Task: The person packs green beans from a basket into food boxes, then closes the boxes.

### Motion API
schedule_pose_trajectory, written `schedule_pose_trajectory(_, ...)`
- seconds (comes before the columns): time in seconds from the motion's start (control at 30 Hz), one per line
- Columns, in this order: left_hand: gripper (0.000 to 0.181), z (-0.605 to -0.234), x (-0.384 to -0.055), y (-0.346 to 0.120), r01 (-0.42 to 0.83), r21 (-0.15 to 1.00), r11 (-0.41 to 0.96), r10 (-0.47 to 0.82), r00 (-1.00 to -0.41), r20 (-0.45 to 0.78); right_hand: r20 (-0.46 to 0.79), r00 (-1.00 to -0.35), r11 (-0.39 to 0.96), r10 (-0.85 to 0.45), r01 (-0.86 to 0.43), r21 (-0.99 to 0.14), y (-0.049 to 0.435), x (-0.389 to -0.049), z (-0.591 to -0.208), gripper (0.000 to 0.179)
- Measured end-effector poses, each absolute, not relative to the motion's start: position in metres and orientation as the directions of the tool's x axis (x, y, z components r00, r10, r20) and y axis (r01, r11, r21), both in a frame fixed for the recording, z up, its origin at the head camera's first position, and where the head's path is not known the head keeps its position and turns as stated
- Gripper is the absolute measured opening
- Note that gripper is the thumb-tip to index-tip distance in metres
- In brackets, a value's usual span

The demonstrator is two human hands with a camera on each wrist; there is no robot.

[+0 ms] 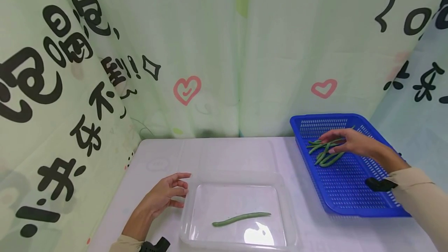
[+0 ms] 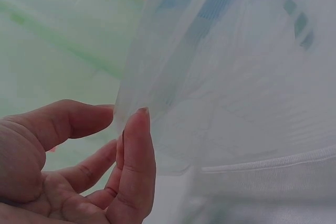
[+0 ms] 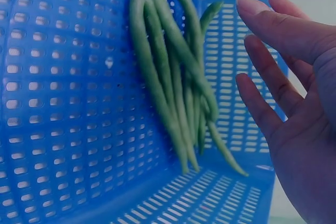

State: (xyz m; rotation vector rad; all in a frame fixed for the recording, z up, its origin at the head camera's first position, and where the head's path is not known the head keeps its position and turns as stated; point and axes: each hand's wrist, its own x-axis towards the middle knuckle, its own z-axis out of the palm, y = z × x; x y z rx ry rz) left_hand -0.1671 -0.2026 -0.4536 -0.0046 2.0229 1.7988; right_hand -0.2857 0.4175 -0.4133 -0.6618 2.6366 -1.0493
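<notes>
My right hand (image 1: 344,142) reaches into the blue basket (image 1: 353,201) over a small pile of green beans (image 3: 173,72). Its fingers are spread and loosely bent, with nothing between them in the right wrist view, where the beans lie beside the fingertips. At the left side of a clear plastic container (image 1: 241,179) is my left hand (image 1: 168,194), fingertips right at the rim. The left wrist view shows its fingers relaxed against the see-through wall (image 2: 220,103). One green bean (image 1: 241,219) lies across the container's floor.
The table (image 1: 217,153) has a pale cloth, with the container at the front middle and the basket to its right. A light green printed curtain (image 1: 217,57) hangs behind and at the sides. Black straps with cameras sit at both wrists.
</notes>
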Motion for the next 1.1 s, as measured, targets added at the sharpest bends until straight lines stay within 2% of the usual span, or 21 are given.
schedule_pose_trajectory(0.43, 0.058, -0.456, -0.169, -0.204, -0.278, 0.948, 0.156, 0.277, -0.909, -0.312, -0.077, -0.847, 0.644, -0.526, -0.337, -0.687, 0.423, -0.299, -0.426, 0.046)
schedule_pose_trajectory(0.8, 0.057, -0.455, -0.168, -0.205, -0.279, 0.949, 0.148, 0.285, -0.907, -0.311, -0.046, -0.882, 0.685, -0.47, -0.331, -0.648, 0.436, -0.307, -0.441, 0.039)
schedule_pose_trajectory(1.1, 0.058, -0.454, -0.168, -0.204, -0.285, 0.948, 0.144, 0.28, -0.907, -0.315, -0.037, -0.885, 0.708, -0.463, -0.345, -0.616, 0.438, -0.31, -0.447, 0.037)
